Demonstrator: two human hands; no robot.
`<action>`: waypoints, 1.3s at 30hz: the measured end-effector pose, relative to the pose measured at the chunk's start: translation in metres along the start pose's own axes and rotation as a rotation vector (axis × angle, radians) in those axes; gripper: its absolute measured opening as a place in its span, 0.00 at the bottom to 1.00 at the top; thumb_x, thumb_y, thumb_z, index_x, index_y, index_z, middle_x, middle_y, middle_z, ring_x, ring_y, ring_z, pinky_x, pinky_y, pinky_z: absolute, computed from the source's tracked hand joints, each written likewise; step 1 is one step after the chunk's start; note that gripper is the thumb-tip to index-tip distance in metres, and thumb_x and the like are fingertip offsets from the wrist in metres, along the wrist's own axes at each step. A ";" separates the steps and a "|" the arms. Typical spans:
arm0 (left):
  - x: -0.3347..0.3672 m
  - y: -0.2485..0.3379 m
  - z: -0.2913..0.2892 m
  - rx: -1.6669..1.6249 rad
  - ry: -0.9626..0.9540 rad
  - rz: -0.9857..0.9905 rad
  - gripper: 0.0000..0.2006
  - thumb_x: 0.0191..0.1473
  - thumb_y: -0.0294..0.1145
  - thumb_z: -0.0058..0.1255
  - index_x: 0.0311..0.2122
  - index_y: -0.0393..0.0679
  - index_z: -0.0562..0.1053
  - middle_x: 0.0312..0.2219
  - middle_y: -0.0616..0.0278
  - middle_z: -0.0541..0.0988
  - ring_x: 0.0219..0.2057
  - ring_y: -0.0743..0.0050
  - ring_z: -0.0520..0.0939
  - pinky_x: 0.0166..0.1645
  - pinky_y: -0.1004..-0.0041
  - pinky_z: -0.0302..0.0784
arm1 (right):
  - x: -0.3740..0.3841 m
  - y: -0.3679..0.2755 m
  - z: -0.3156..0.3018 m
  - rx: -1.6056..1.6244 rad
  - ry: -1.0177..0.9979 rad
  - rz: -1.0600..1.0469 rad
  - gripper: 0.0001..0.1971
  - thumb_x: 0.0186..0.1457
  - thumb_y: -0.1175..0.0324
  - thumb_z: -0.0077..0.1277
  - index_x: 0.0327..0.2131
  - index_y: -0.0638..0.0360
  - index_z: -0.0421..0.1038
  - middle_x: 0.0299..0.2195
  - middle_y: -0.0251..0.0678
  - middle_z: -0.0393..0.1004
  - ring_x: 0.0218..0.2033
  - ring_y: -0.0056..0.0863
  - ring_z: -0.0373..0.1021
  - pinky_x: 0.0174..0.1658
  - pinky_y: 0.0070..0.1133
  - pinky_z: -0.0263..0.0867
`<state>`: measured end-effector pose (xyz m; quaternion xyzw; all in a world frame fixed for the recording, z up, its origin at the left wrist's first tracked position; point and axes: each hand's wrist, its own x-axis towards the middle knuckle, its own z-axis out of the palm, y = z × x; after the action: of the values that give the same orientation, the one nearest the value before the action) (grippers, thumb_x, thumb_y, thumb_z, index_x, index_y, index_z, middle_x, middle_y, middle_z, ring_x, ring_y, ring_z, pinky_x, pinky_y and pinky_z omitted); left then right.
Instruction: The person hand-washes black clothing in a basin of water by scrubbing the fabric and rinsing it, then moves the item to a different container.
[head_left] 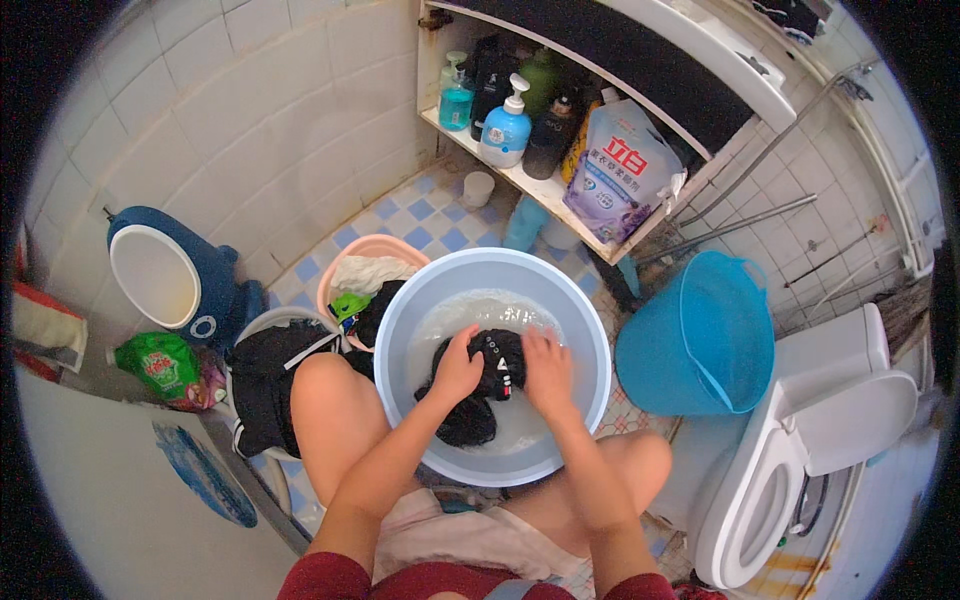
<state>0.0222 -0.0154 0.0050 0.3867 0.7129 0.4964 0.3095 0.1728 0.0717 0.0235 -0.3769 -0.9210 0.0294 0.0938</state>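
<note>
A black garment (467,420) with a white print lies bunched in the cloudy, sudsy water of a light blue basin (588,400) between my knees. My left hand (458,367) is closed on the left side of the bunched cloth. At its right edge, my right hand (547,372) grips the same cloth, its fingertips slightly blurred. Part of the garment hangs below my left hand into the water.
Left of the basin are a pink basin (375,243) with clothes and a tub of black clothing (270,375). A blue bucket (660,350) and a toilet (765,500) stand at right. Pump bottles (506,130) and a detergent pouch (620,165) fill the shelf ahead.
</note>
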 end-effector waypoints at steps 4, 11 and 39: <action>-0.002 -0.004 -0.003 -0.014 0.002 -0.007 0.23 0.48 0.22 0.42 0.52 0.37 0.59 0.49 0.48 0.67 0.52 0.53 0.66 0.55 0.66 0.60 | -0.005 -0.026 0.006 -0.099 -0.063 -0.432 0.25 0.49 0.71 0.41 0.54 0.41 0.59 0.57 0.25 0.54 0.58 0.35 0.51 0.55 0.44 0.47; -0.006 0.002 -0.020 0.200 -0.227 0.016 0.34 0.39 0.30 0.55 0.54 0.38 0.57 0.51 0.44 0.64 0.54 0.50 0.63 0.54 0.64 0.61 | 0.006 -0.012 -0.027 0.129 -0.193 -0.082 0.16 0.32 0.66 0.59 0.32 0.53 0.74 0.29 0.34 0.71 0.41 0.32 0.64 0.42 0.34 0.54; -0.007 -0.007 -0.010 0.941 -0.071 0.187 0.22 0.48 0.46 0.46 0.48 0.49 0.69 0.56 0.56 0.59 0.59 0.56 0.54 0.56 0.46 0.50 | -0.017 -0.016 0.019 -0.050 -0.458 -0.065 0.34 0.49 0.56 0.49 0.58 0.53 0.49 0.60 0.34 0.47 0.61 0.36 0.43 0.56 0.49 0.43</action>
<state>0.0159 -0.0274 0.0014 0.5641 0.8112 0.1321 0.0789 0.1699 0.0489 0.0039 -0.3328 -0.9303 0.0884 -0.1263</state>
